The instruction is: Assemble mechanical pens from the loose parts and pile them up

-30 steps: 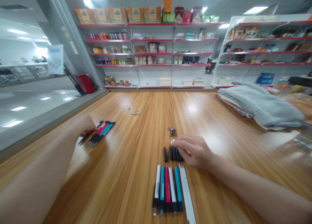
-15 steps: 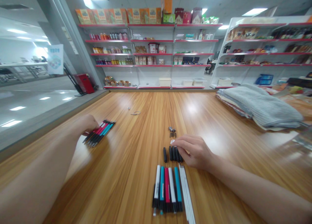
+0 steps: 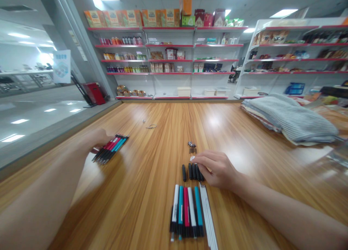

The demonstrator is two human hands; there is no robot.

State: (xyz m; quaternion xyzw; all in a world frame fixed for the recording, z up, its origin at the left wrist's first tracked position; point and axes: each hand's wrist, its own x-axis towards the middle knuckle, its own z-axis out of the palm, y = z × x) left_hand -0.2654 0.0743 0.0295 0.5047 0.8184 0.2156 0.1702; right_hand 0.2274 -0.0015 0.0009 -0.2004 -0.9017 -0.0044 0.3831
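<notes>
My left hand (image 3: pixel 100 138) rests at the left of the wooden table (image 3: pixel 152 192), against the near end of a bunch of assembled pens (image 3: pixel 112 148), red, teal and black. Its fingers are hidden behind the hand. My right hand (image 3: pixel 216 169) lies at the table's middle with fingers curled, their tips on the right end of a row of short black caps (image 3: pixel 191 171). What it holds, if anything, is hidden. Before me lies a row of pen barrels (image 3: pixel 187 211), white, teal and red, with thin white refills (image 3: pixel 208 215) beside them. Small metal springs (image 3: pixel 192 146) lie beyond the caps.
Folded striped cloths (image 3: pixel 292 119) are stacked at the right of the table. A thin ring-like bit (image 3: pixel 151 126) lies further back. Shop shelves (image 3: pixel 168 58) with boxes and bottles line the far wall. The table's left edge borders a grey floor.
A pen that lay apart at the left has been pushed in against the bunch by my left hand. My right hand has stayed where it was.
</notes>
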